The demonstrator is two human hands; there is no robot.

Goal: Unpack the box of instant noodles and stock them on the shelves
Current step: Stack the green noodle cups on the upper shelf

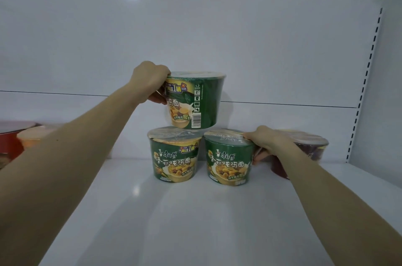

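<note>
Three green instant noodle bowls are stacked on the white shelf (174,218). Two stand side by side: the lower left bowl (175,156) and the lower right bowl (228,159). The top bowl (195,101) rests across their lids, tilted a little. My left hand (150,84) grips the top bowl at its upper left rim. My right hand (267,143) grips the lower right bowl at its right rim and side.
A dark red noodle bowl (309,152) stands just right of my right hand, partly hidden by it. Red and orange bowls (19,137) sit at the far left. The white back wall (195,37) and a slotted upright (365,83) bound the shelf.
</note>
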